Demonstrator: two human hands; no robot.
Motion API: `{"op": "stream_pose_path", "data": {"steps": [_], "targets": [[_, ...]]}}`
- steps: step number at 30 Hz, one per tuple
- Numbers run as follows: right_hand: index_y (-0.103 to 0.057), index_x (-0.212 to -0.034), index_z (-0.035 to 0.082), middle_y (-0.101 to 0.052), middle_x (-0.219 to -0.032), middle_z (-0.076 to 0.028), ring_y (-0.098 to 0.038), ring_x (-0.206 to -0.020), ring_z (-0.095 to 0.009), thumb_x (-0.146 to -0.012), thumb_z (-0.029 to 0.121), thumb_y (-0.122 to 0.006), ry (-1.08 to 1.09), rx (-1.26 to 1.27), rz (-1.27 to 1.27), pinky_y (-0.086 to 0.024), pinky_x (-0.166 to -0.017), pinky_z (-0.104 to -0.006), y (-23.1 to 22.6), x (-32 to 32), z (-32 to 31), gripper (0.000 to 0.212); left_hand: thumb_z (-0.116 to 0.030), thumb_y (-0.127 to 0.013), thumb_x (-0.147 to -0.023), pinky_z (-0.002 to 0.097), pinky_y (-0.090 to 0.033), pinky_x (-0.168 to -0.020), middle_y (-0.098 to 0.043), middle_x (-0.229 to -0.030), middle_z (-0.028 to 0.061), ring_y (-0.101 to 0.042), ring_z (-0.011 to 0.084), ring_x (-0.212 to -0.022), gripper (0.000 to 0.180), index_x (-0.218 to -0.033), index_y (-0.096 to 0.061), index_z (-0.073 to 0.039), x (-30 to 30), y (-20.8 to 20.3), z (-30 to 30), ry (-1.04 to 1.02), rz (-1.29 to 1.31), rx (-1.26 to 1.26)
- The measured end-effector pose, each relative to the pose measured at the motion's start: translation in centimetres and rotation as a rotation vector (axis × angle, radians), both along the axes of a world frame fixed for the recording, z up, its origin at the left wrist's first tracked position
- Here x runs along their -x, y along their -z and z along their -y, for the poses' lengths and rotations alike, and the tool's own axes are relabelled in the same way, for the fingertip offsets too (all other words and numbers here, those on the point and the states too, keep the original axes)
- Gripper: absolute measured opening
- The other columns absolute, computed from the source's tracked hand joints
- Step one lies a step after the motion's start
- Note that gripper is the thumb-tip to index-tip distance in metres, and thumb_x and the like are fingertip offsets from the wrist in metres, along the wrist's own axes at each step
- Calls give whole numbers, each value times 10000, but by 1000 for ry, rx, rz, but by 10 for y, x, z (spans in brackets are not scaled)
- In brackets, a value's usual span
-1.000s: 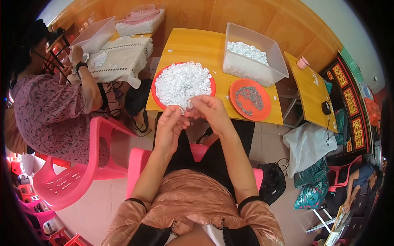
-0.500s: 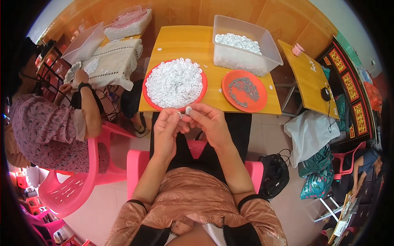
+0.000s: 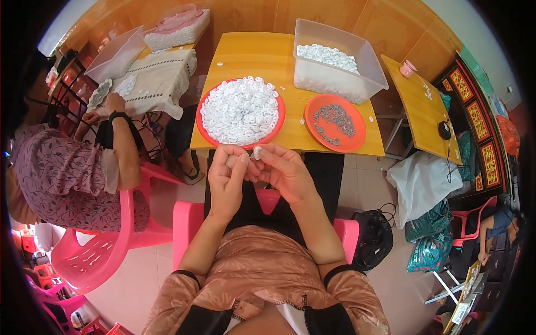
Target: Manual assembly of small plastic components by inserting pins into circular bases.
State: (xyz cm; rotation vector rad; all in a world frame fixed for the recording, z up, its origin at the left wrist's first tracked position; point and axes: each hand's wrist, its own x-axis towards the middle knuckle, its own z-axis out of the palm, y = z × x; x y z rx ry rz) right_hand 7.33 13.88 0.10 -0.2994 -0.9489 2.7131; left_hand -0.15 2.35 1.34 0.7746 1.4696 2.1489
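Observation:
Close together over my lap, just off the table's front edge, both hands work with closed fingers. Between thumb and fingertips my right hand point(image 3: 289, 174) pinches a small white plastic piece point(image 3: 257, 152), roundish and flat. My left hand point(image 3: 226, 181) is pinched shut beside it; what its fingertips hold is too small and too covered to make out. Right beyond my hands stands a red round tray point(image 3: 199, 127) heaped with small white ring-like pieces point(image 3: 240, 111). To its right an orange-red plate point(image 3: 350, 144) carries a loose pile of small grey metal parts point(image 3: 335, 120).
A clear plastic bin point(image 3: 340, 85) of white pieces stands at the back of the yellow table point(image 3: 245, 50). At left, a person point(image 3: 78, 173) works at a cloth-covered table point(image 3: 162, 78). Bags point(image 3: 421, 184) and a black backpack point(image 3: 373, 240) lie on the floor at right.
The white piece in my right hand has tilted and sits slightly lower. My fingers have shifted a little, with both hands staying close together.

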Motion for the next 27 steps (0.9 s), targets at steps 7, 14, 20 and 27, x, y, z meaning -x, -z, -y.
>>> {"op": "stream_pose_path", "data": {"steps": [7,14,20,27], "targets": [[-616,-985,13,-593,-782,-21,-571,-692,-100,-878,107,-595,26,-36,30,-468,-619,-214,-5,-2,4,144,-89,-469,-940,182,-415,-543,-573,-677,38,-527,75,-566,59,-963,-458,-36,-2,1,1,-16,5,-6],[-636,-975,3,-616,-767,-28,-557,-655,-80,-863,86,-614,146,-346,30,-458,-600,-202,-4,-4,9,141,-71,-470,-941,190,-434,-563,-574,-701,36,-527,68,-602,56,-971,-445,-30,-4,9,2,-57,-165,56],[-640,-1028,-22,-647,-824,-33,-576,-703,-63,-847,30,-613,230,-463,-49,-463,-618,-185,-12,-7,12,190,-82,-476,-943,186,-428,-560,-582,-714,39,-535,69,-601,72,-974,-432,-34,-7,6,3,-28,-152,60],[-635,-1005,-55,-641,-874,-65,-584,-764,-87,-852,-13,-583,339,-745,2,-477,-663,-215,-9,-9,12,167,-117,-499,-940,188,-423,-522,-623,-746,74,-549,75,-586,125,-960,-412,-29,-13,11,1,-9,-52,6]]}}
